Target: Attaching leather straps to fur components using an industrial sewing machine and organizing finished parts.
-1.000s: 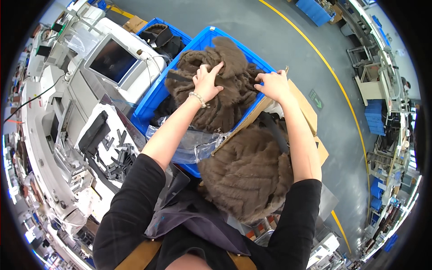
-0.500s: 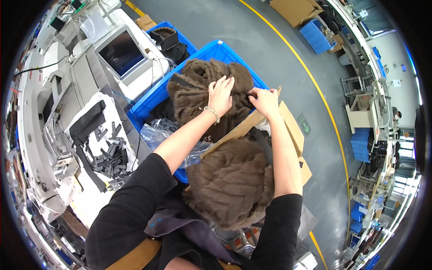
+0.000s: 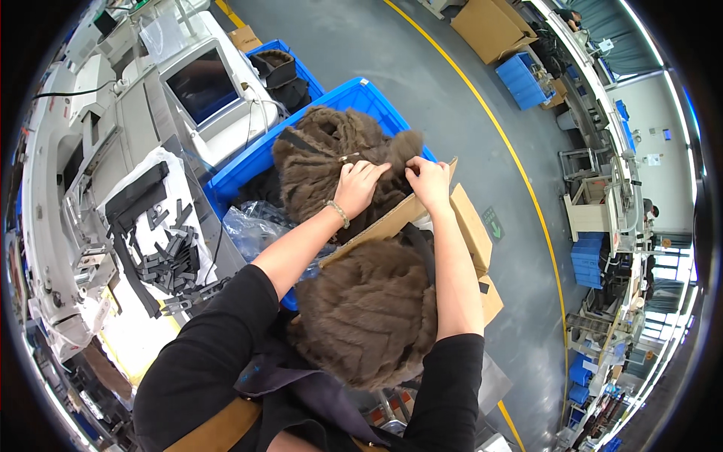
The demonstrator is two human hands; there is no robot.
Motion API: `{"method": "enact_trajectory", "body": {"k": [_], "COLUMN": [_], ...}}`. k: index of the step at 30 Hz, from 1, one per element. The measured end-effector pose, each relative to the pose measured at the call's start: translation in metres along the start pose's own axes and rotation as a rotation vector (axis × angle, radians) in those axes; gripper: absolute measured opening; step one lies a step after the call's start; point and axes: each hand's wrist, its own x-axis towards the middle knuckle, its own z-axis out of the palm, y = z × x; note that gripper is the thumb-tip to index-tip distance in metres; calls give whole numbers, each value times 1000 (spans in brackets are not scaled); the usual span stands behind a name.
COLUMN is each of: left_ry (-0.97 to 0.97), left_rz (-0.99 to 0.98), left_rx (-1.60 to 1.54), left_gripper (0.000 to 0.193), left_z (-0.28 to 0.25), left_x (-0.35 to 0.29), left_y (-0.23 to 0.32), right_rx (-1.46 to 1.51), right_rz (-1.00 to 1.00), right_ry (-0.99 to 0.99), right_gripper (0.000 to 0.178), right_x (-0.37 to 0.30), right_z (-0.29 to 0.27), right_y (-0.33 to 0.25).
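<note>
Brown fur pieces (image 3: 320,173) lie heaped in a blue plastic bin (image 3: 260,154) ahead of me, with a small pale tag (image 3: 349,157) on top. My left hand (image 3: 359,187), a beaded bracelet at its wrist, is closed on the fur at the heap's near right side. Close beside it, my right hand (image 3: 428,184) pinches the edge of a fur flap (image 3: 405,147); the exact grip of the fingertips is partly hidden. Nearer to me, another brown fur bundle (image 3: 365,313) rests in an open cardboard box (image 3: 376,228), below my right forearm.
Crumpled clear plastic (image 3: 256,230) lies in the bin's near left. To the left stand a machine with a dark screen (image 3: 202,87) and a white sheet holding several black strips (image 3: 181,256). A second blue bin (image 3: 305,75) stands behind. Box flaps (image 3: 473,226) stick out rightward.
My left hand has gone from lying spread on the fur to gripping it, fingers pointing right. A fur flap now stands up by my right hand. The whole view has shifted slightly.
</note>
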Motion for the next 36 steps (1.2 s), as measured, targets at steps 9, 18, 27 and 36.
{"method": "enact_trajectory", "body": {"k": [9,18,27,36], "left_ry": [8,-292,-22,4], "left_rz": [32,89,-361,-253], "left_rx": [-184,33,-667,-579], "left_gripper": [55,19,30,15], "left_z": [16,33,-4,-56], "left_x": [38,17,59,76], "left_y": [8,-12,-8,1], "right_rx": [-77,-161,-20,299], "right_rz": [2,-93,17,97], "right_ry": [-49,64,23,129], "right_gripper": [11,12,69,89], "right_x": [-5,-26,-34,-24], "right_z": [-3,-14,-17,0], "right_y": [-1,-18,-19,-15]}}
